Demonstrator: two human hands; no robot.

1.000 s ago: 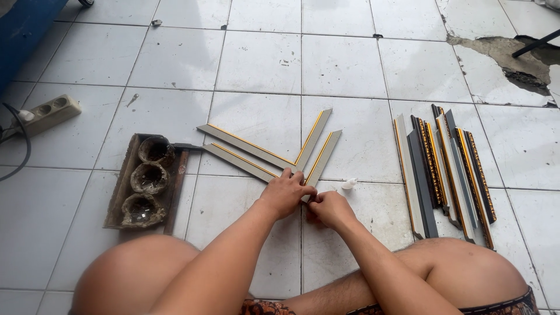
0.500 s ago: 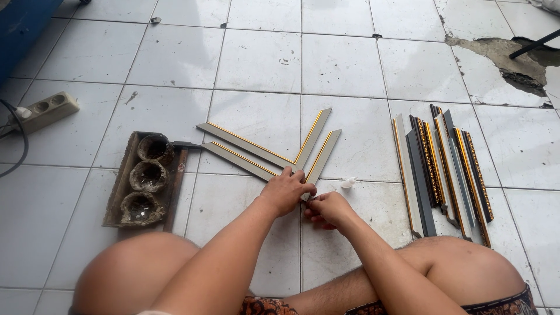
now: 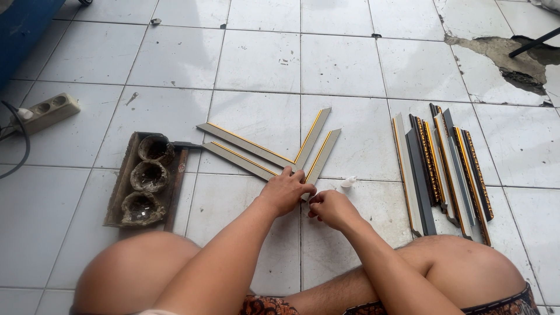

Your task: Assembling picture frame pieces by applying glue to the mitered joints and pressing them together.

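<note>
At the far left a blue object (image 3: 23, 26) is cut off by the frame edge, and a black cable (image 3: 20, 140) runs out of view beside a beige power strip (image 3: 49, 111) on the tiled floor (image 3: 259, 61). Nearer lies a dark wooden tray (image 3: 119, 186) with three crusted round bowls whose contents are hard to make out. In the middle, grey frame strips with gold edges (image 3: 256, 151) lie in two nested V shapes; their meeting corners are hidden under the hands. The left hand (image 3: 287, 189) presses down on that joint, fingers curled over it. The right hand (image 3: 331, 208) is clenched around something too small to identify, touching the strip ends. A small white object (image 3: 348, 182) sits just beside it. To the right lies a row of frame strips (image 3: 443, 166), their near ends covered by the knee (image 3: 461, 268). A broken floor patch (image 3: 507, 58) shows at upper right.
</note>
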